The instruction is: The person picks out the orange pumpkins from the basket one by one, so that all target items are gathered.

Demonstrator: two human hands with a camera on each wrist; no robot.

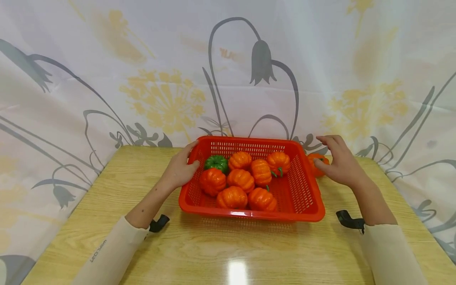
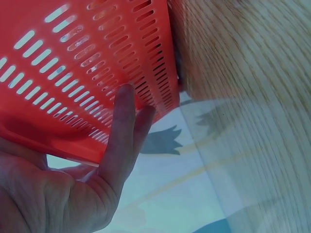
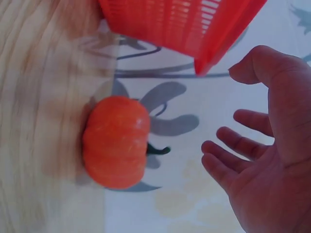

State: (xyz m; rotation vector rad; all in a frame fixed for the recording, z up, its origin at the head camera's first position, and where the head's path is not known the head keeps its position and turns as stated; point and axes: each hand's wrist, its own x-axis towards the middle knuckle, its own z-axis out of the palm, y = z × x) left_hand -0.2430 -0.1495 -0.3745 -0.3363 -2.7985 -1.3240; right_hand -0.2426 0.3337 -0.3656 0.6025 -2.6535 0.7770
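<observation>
A red plastic basket (image 1: 249, 213) with slotted walls stands mid-table. Inside lie several small orange pumpkins (image 1: 240, 180) and one green pumpkin (image 1: 216, 163). My left hand (image 1: 179, 168) holds the basket's left rim; in the left wrist view its fingers (image 2: 124, 131) lie along the outer wall, and the thumb is hidden there. My right hand (image 1: 340, 162) is off the right side of the basket, fingers spread and loosely bent, holding nothing. Close by it, a lone orange pumpkin (image 3: 117, 141) with a dark green stem rests on the table outside the basket, partly hidden by the hand in the head view.
The wooden table (image 1: 199, 253) reaches back to a pale flower-printed curtain (image 1: 235, 99). A black strap piece (image 1: 159, 223) shows at the left wrist and another black piece (image 1: 349, 220) at the right wrist.
</observation>
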